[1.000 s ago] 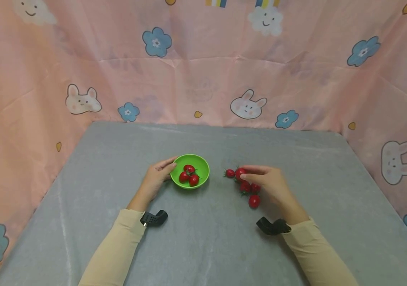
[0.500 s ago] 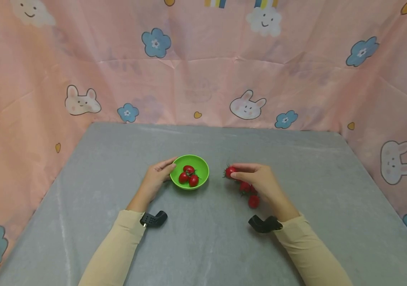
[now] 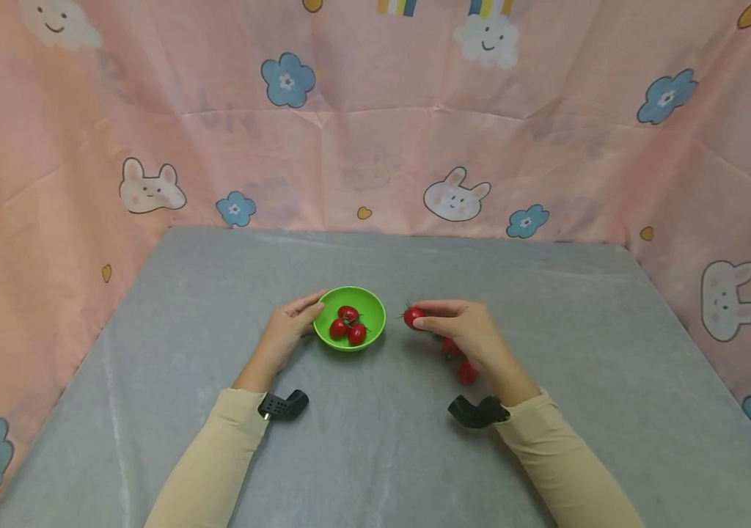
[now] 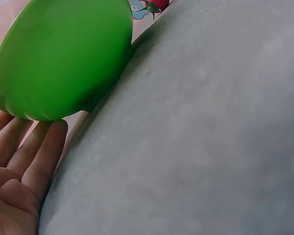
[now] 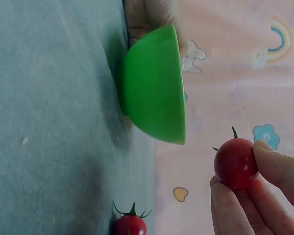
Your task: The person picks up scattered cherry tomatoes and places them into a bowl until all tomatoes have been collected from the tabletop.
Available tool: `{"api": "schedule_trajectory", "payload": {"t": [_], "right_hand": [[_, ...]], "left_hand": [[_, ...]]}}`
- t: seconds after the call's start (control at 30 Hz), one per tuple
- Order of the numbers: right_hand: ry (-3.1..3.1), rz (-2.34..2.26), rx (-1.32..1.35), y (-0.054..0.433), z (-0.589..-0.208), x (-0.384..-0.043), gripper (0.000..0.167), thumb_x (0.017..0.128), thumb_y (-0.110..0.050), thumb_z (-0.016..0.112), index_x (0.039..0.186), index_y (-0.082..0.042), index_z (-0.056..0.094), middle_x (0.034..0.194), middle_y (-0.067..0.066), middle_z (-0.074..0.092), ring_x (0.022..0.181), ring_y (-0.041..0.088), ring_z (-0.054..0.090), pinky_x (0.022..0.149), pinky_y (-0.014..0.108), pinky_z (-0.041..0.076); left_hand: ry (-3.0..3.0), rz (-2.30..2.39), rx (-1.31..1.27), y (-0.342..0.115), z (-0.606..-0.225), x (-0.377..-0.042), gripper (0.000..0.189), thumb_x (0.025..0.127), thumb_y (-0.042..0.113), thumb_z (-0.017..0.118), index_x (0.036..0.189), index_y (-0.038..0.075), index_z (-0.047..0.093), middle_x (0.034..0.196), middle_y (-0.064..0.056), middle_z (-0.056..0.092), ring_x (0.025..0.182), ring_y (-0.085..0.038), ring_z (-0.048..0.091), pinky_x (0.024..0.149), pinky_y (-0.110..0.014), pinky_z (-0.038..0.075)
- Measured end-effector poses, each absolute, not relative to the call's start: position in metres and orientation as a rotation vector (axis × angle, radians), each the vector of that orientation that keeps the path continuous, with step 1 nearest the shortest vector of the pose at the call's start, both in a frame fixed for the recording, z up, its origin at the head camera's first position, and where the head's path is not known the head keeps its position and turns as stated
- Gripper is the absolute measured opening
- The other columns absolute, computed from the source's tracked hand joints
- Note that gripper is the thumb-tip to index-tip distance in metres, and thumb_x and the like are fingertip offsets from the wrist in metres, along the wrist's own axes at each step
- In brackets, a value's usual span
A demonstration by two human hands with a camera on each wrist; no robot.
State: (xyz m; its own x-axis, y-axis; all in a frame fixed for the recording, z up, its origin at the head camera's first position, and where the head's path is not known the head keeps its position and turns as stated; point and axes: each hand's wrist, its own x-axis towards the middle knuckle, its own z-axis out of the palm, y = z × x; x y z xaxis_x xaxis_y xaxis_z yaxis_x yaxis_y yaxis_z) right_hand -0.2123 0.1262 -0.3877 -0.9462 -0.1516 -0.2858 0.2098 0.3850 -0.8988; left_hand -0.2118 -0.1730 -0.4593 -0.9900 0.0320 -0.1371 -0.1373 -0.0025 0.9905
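A green bowl (image 3: pixel 372 339) stands on the table with three red cherry tomatoes (image 3: pixel 357 334) inside. My left hand (image 3: pixel 287 328) holds the bowl by its left side, thumb at the rim; in the left wrist view its fingers (image 4: pixel 45 152) lie against the outside wall. Just right of the bowl, my right hand (image 3: pixel 471 334) pinches a cherry tomato (image 5: pixel 235 164) between thumb and fingertips, raised above the table, green stem tips outward. Under that hand lie more cherry tomatoes (image 3: pixel 467 372), partly hidden by it. One loose tomato (image 5: pixel 131 226) shows low in the right wrist view.
The grey table (image 3: pixel 362 455) reaches back to a pink cloth backdrop (image 3: pixel 362 132) printed with rabbits, flowers and clouds. A black wrist device sits on the left wrist (image 3: pixel 285 405) and another on the right wrist (image 3: pixel 477 412).
My right hand has lifted a cherry tomato from the group and carried it left toward the bowl. My left hand and the bowl have stayed in place.
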Motion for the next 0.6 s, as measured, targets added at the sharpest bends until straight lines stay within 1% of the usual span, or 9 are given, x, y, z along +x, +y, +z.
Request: {"api": "schedule_trajectory", "payload": {"t": [0.17,0.33,0.47,0.53,0.6], "right_hand": [[2.332,-1.567,0.053,0.122,-0.387,-0.213,0.043,0.081,-0.035,0.083,0.119,-0.018,0.075,0.111,0.001,0.074,0.097,0.02,0.056,0.07,0.035,0.05],[2.323,-1.538,0.083,0.116,-0.384,-0.212,0.041,0.08,-0.039,0.083,0.117,-0.023,0.076,0.103,-0.003,0.077,0.097,0.022,0.055,0.068,0.034,0.046],[2.316,-1.536,0.085,0.111,-0.383,-0.213,0.041,0.079,-0.04,0.083,0.116,-0.024,0.076,0.102,-0.004,0.077,0.098,0.023,0.055,0.066,0.033,0.043],[2.309,-1.548,0.068,0.108,-0.383,-0.213,0.041,0.079,-0.04,0.083,0.116,-0.023,0.076,0.103,-0.003,0.077,0.101,0.022,0.056,0.071,0.034,0.045],[2.296,-1.574,0.05,0.105,-0.383,-0.214,0.04,0.08,-0.038,0.083,0.116,-0.021,0.076,0.104,-0.001,0.077,0.105,0.02,0.058,0.078,0.036,0.048]], "left_hand": [[2.124,2.146,-0.112,-0.173,-0.46,-0.213,0.042,0.101,0.021,0.058,0.14,0.006,0.056,0.143,-0.016,0.056,0.093,0.004,0.065,0.082,-0.015,0.054],[2.129,2.145,-0.101,-0.173,-0.461,-0.213,0.042,0.101,0.022,0.058,0.14,0.006,0.056,0.143,-0.017,0.056,0.092,0.004,0.066,0.081,-0.016,0.054],[2.129,2.145,-0.098,-0.173,-0.461,-0.212,0.043,0.101,0.022,0.058,0.141,0.005,0.056,0.144,-0.017,0.056,0.093,0.004,0.065,0.081,-0.016,0.054],[2.135,2.14,-0.1,-0.173,-0.46,-0.212,0.042,0.101,0.022,0.058,0.141,0.006,0.056,0.144,-0.016,0.056,0.093,0.004,0.065,0.081,-0.016,0.054],[2.138,2.137,-0.1,-0.173,-0.46,-0.212,0.042,0.101,0.022,0.058,0.141,0.006,0.056,0.144,-0.016,0.056,0.093,0.004,0.065,0.081,-0.016,0.054]]}}
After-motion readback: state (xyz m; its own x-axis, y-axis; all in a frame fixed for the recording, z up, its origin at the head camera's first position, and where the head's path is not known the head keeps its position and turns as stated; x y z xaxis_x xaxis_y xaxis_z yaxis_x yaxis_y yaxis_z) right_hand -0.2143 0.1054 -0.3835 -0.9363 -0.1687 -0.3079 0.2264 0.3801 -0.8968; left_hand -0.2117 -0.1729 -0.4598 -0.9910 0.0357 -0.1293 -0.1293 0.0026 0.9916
